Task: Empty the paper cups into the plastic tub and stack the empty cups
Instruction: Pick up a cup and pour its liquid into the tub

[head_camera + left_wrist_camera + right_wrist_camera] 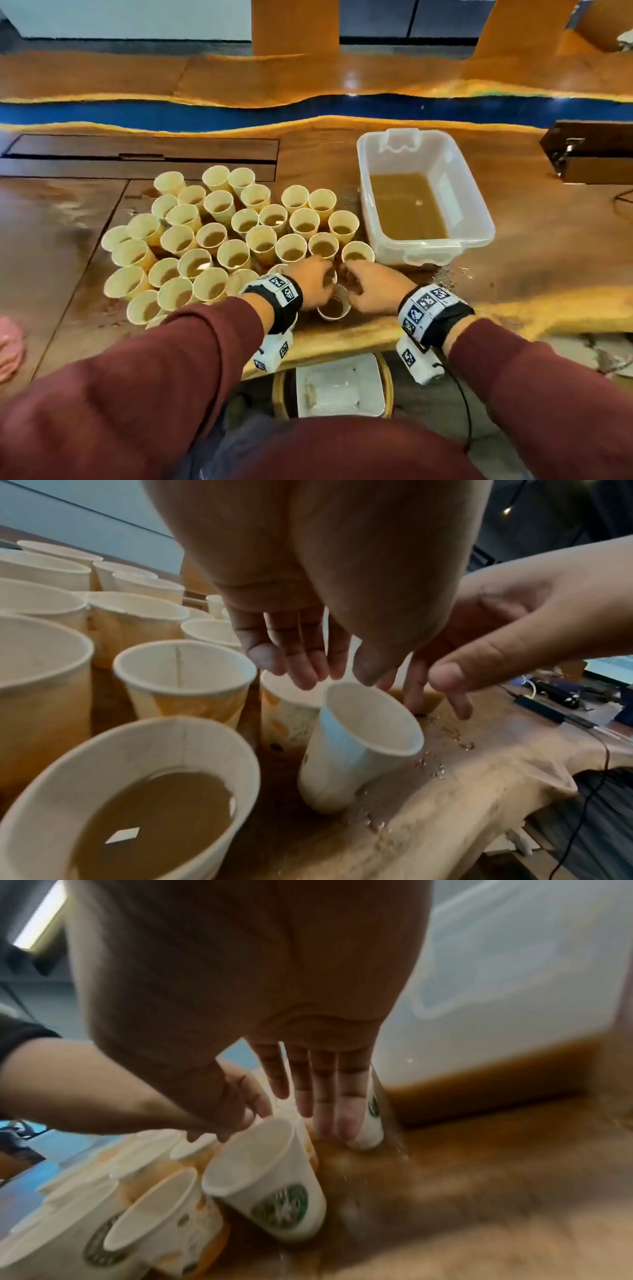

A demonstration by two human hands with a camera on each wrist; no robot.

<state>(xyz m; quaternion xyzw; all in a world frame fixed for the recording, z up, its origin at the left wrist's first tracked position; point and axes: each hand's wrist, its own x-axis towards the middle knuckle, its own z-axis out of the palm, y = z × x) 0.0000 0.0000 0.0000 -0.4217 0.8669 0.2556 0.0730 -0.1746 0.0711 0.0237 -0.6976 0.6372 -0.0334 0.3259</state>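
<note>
Several paper cups (212,236) holding brown liquid crowd the wooden table. To their right stands the clear plastic tub (460,192), partly filled with brown liquid. At the near edge of the cluster a front cup (334,308) with liquid stands between my hands. My left hand (313,282) hovers over its left side, fingers (301,669) hanging loosely and thumb tip by the rim of that cup (363,739). My right hand (371,291) reaches in from the right with straight fingers (325,1096) pointing down beside another cup (368,1126). Neither hand plainly grips anything.
Droplets wet the table (438,767) around the front cup. A dark wooden box (589,154) sits at the far right. A blue resin strip (137,114) runs across the table behind the cups. A white stool seat (339,383) stands below the table edge.
</note>
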